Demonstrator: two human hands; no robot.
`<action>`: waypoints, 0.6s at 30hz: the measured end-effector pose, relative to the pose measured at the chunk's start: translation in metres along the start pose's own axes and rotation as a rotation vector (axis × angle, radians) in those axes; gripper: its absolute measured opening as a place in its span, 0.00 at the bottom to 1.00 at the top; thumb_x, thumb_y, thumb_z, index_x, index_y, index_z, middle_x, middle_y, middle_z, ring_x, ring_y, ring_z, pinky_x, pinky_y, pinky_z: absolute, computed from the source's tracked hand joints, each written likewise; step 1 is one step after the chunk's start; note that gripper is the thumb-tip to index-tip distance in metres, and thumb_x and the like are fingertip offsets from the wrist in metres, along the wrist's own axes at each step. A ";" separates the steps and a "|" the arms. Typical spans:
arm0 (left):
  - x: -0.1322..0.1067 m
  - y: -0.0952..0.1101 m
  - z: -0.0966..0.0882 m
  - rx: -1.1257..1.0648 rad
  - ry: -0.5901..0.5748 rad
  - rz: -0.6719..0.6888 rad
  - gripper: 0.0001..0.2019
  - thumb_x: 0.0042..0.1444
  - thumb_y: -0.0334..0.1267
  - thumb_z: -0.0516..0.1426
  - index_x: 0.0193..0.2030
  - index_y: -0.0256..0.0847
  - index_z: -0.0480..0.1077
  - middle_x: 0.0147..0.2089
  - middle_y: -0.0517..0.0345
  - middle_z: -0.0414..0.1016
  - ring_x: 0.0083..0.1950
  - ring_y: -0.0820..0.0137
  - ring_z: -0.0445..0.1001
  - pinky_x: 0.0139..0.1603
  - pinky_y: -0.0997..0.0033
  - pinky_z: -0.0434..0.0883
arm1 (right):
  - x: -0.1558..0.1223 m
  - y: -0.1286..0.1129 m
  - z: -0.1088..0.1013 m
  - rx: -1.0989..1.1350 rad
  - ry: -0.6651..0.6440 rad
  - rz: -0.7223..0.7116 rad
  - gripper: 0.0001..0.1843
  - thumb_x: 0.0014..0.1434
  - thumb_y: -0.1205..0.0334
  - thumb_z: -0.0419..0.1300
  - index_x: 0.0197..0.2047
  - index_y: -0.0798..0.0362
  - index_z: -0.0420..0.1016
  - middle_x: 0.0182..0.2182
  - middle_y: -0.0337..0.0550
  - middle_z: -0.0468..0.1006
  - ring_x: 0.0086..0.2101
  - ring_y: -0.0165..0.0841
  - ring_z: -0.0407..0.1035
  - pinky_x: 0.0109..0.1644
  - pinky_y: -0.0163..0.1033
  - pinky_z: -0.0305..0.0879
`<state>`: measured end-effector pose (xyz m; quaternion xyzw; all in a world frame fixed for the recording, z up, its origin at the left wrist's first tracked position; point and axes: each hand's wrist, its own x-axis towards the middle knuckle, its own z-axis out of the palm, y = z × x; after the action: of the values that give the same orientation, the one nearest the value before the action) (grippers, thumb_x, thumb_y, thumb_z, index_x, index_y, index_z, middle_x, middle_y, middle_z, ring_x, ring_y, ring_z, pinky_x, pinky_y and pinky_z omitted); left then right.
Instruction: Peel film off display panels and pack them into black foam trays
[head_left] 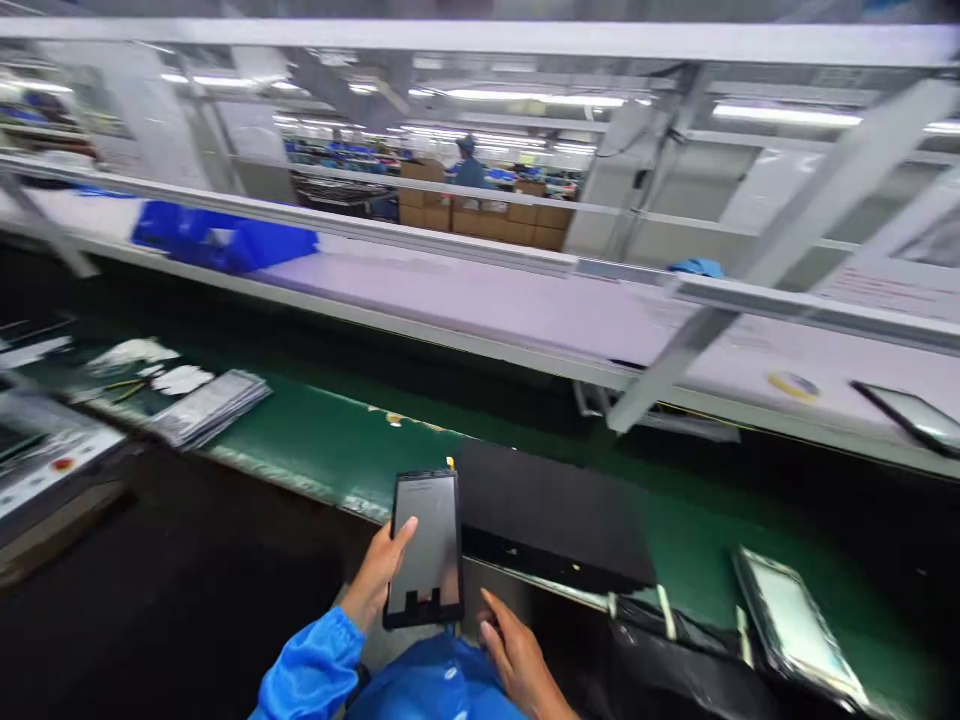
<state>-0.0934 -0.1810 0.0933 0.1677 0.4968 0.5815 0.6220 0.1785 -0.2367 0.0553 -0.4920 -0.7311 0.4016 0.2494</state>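
A: Where is the tablet [426,560]?

B: In front of the worker's body, at the near edge of the green bench [300,435], screen facing the wearer. The left hand [376,572] grasps its left side, thumb over the screen (the other fingers are largely hidden behind).

A: And the right hand [519,655]?

B: Released from the tablet and just beside its lower right corner; the index finger is extended, the others partly hidden.

A: Which objects surround them?

B: A black mat [555,510] lies on the bench, its left end partly behind the tablet. A stack of flat panels [210,408] lies well to the left. At right rest a black bag [675,665], hanging at the front edge, and a pale-screened device [799,620].

A: What obstructs reach?

B: A raised shelf [450,290], bearing a blue bin [225,237] and a tape roll [793,386], runs behind the bench; a slanting strut [705,340] descends at right. The bag crowds the right hand's outer side.

A: Edges and room?

B: The bench's front edge, worn pale, slopes down rightward. Green surface extends between panels and mat, and between mat and device; a gap separates the right hand from the mat.
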 end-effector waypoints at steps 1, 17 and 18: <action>0.004 -0.007 0.016 0.014 -0.029 -0.016 0.26 0.49 0.49 0.70 0.51 0.36 0.73 0.43 0.44 0.85 0.49 0.54 0.82 0.52 0.58 0.77 | -0.010 0.006 -0.017 -0.004 -0.005 0.028 0.32 0.66 0.39 0.48 0.65 0.47 0.71 0.52 0.50 0.81 0.51 0.42 0.77 0.58 0.45 0.72; 0.054 -0.176 0.277 0.340 -0.303 -0.043 0.26 0.47 0.51 0.70 0.45 0.33 0.75 0.39 0.42 0.84 0.38 0.58 0.82 0.41 0.62 0.77 | -0.054 0.149 -0.166 0.264 0.549 0.382 0.41 0.61 0.34 0.50 0.65 0.55 0.68 0.53 0.56 0.79 0.52 0.45 0.75 0.56 0.47 0.71; 0.050 -0.184 0.282 0.362 -0.321 -0.044 0.27 0.47 0.53 0.69 0.46 0.32 0.75 0.39 0.42 0.84 0.38 0.57 0.82 0.40 0.62 0.77 | -0.046 0.155 -0.170 0.281 0.578 0.386 0.40 0.60 0.35 0.51 0.66 0.55 0.67 0.51 0.55 0.80 0.51 0.44 0.76 0.56 0.47 0.71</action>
<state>0.2301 -0.0814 0.0544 0.3560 0.4912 0.4354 0.6652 0.4061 -0.1912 0.0217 -0.6748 -0.4622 0.3819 0.4304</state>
